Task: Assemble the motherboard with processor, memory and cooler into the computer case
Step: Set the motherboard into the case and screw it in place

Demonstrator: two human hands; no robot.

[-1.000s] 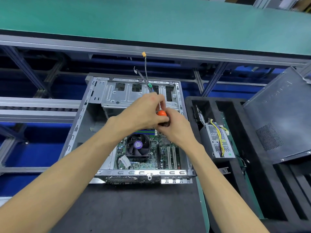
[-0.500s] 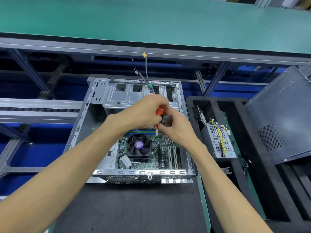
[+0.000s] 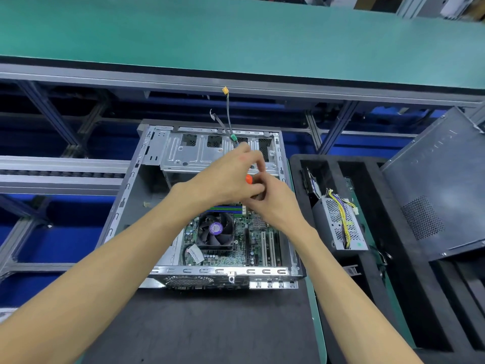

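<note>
An open silver computer case [image 3: 131, 179] lies on a black mat. Inside it sits the green motherboard [image 3: 258, 240] with a black cooler fan [image 3: 215, 231] and memory sticks [image 3: 225, 208] partly hidden under my hands. Both hands meet above the board's far right corner. My left hand [image 3: 225, 179] and my right hand [image 3: 273, 203] are closed together around an orange-handled screwdriver [image 3: 248, 179]; only a bit of the handle shows. The tip is hidden. Loose cables [image 3: 227, 114] with yellow and green plugs stick up behind my hands.
A black foam tray [image 3: 380, 298] at the right holds a power supply [image 3: 338, 224] with yellow wires. A grey case side panel [image 3: 441, 185] leans at the far right. A green conveyor belt [image 3: 236, 35] runs across the back. Blue floor shows at the left.
The hands have stayed over the same corner of the board. My left fingers have shifted on the orange handle, covering more of it.
</note>
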